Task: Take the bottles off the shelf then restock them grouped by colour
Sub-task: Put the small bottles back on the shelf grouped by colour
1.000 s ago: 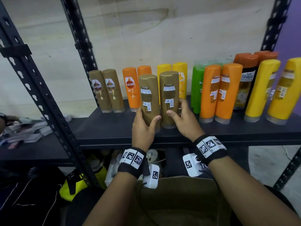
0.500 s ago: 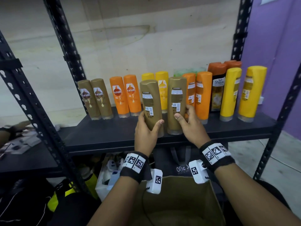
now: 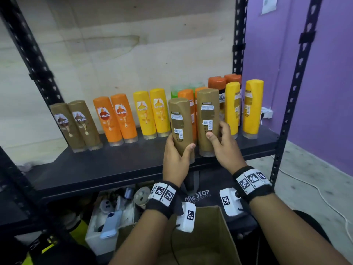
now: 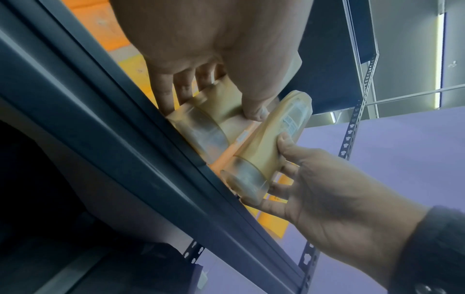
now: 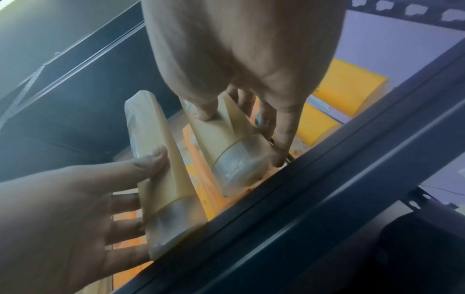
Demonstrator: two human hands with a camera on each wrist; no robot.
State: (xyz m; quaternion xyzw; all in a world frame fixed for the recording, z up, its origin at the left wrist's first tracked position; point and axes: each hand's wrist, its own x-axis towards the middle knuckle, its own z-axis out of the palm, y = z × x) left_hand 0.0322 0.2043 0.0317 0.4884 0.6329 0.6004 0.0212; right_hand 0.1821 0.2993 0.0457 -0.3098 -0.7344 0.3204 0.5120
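Head view: shelf (image 3: 114,169) part restocked, with brown, orange and yellow pairs ranged left; mixed bottles remain at right. Left hand (image 3: 176,161) grips one brown bottle (image 3: 180,127), right hand (image 3: 225,150) grips another brown bottle (image 3: 207,121), both at the shelf front, unplaced.

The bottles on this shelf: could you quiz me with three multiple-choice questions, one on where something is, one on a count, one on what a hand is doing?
1. Where do the two brown bottles with front labels stand?
A. shelf's left end
B. shelf's right end
C. in the box

2. How many bottles is the person holding?
A. one
B. two
C. four

3. What is the left hand doing?
A. gripping a brown bottle
B. lying flat
C. hanging idle

Answers:
1 A: the labelled brown pair stands leftmost on the shelf.
2 B: one held brown bottle and another.
3 A: the left hand wraps one, the right hand the other.
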